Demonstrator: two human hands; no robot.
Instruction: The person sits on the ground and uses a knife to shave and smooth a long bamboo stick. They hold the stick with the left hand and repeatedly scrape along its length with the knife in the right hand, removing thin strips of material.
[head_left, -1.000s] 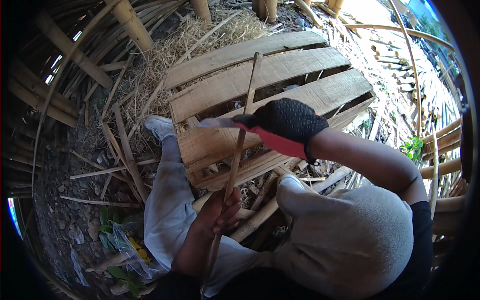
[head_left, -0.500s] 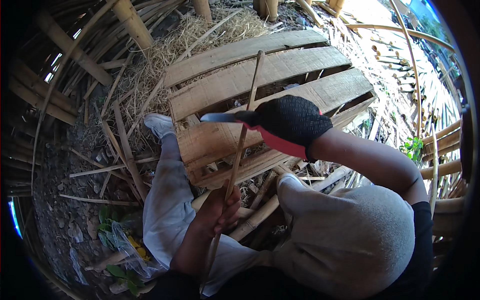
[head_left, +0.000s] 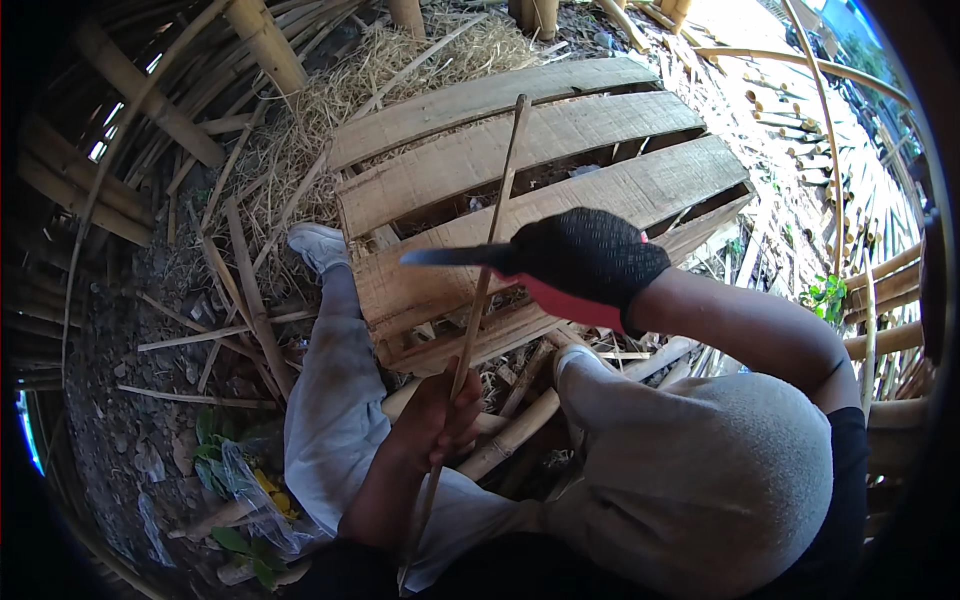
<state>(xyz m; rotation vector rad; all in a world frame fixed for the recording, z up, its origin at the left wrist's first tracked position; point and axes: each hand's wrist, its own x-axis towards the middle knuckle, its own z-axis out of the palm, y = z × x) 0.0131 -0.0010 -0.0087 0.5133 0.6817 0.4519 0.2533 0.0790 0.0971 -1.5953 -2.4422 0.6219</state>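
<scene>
The person sits low with both knees up, and the left hand [head_left: 437, 415], bare, is wrapped tight around a thin bamboo strip [head_left: 487, 268] near its lower part. The strip runs up and away from that hand, slightly tilted to the right, its top end reaching over the wooden pallet [head_left: 560, 140] ahead, while its lower end passes down past the left forearm toward the body. The right hand [head_left: 585, 262], in a black glove with a red palm, is closed on the handle of a knife [head_left: 455, 256]. The dark blade sticks out to the left of the glove and meets the strip about midway along it, just above the left hand; whether the edge is cutting into the strip or only laid against it I cannot tell. Beyond both hands lies the pallet, its pale planks slanting up to the right with gaps between them. Past the pallet's far left corner there is a heap of straw [head_left: 330, 90]. To the left of the left hand stretches the grey trouser leg, ending in a white shoe [head_left: 318, 245] beside the pallet's corner. Loose bamboo sticks [head_left: 245, 290] lie on the dirt further left. Below and to the left of the left hand, green leaves [head_left: 215, 440] and a clear plastic bag sit on the ground.
</scene>
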